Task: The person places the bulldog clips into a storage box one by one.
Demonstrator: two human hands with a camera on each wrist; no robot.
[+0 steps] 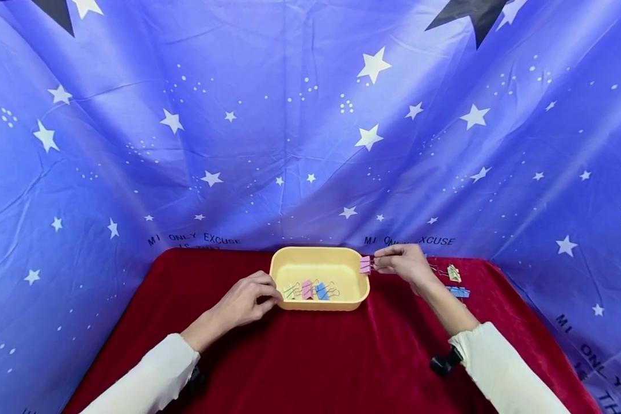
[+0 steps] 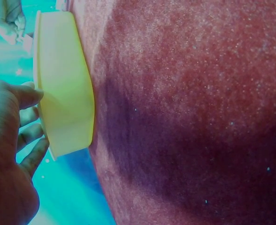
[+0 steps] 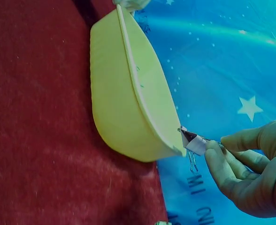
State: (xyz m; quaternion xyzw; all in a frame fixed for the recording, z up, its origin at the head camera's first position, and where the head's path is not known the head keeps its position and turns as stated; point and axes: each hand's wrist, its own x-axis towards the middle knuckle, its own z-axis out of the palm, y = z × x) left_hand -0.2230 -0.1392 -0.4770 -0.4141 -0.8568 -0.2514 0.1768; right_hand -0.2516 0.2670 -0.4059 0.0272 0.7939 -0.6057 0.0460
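A yellow rectangular container stands on the red cloth, with a pale green binder clip, a pink one and a blue one lying inside along its near wall. My left hand holds the container's left end, fingers and thumb bent at the rim. At the opposite end, my right hand pinches another pink binder clip by its wire handle, and the clip's body is by the right rim. In the right wrist view that clip appears close to the rim; whether it touches is unclear.
To the right, beyond my right wrist, a yellow binder clip and a blue clip lie on the red cloth; my forearm partly hides that area. A blue star-patterned curtain rises behind the table and on both sides.
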